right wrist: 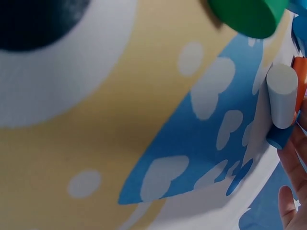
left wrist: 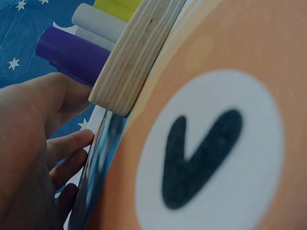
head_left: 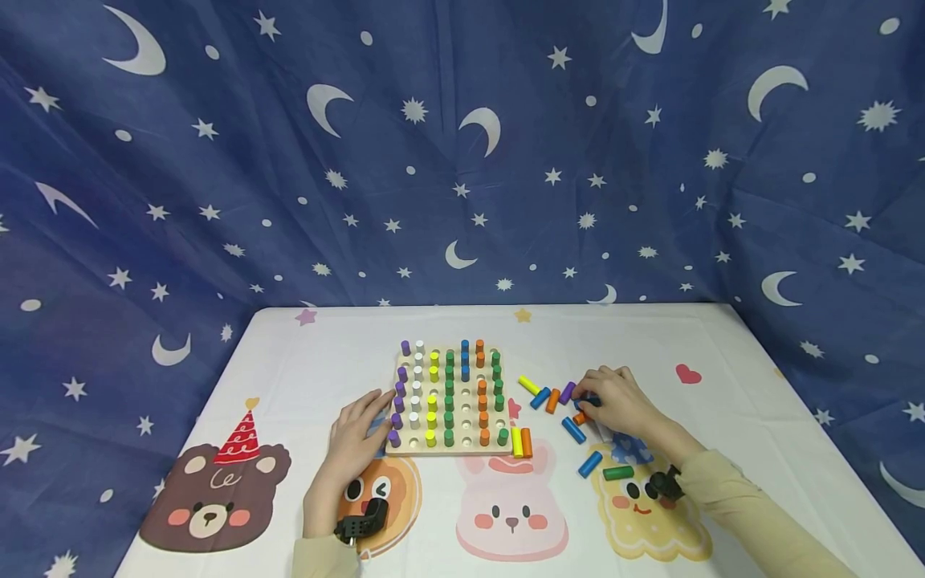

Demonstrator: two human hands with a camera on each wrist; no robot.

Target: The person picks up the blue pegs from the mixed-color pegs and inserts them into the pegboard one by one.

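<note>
A wooden pegboard (head_left: 448, 449) holds upright pegs in columns of purple, white, yellow, green, blue and orange. My left hand (head_left: 359, 437) rests at its left edge, fingers loosely extended beside the purple pegs (head_left: 394, 437); in the left wrist view the thumb touches the board's corner near a purple peg (left wrist: 72, 55). To the board's right, my right hand (head_left: 620, 401) reaches down among loose pegs. A blue peg (right wrist: 279, 136), a white peg (right wrist: 282, 96) and an orange peg (right wrist: 301, 76) lie at its fingertips. Whether it grips one is hidden.
Loose pegs lie right of the board: a yellow peg (head_left: 529, 385), a purple peg (head_left: 567, 392), a blue peg (head_left: 590, 464), a green peg (head_left: 617, 474). Yellow and orange pegs (head_left: 527, 442) lie against the board's right side. The white tablecloth (head_left: 621, 337) has printed cartoon animals.
</note>
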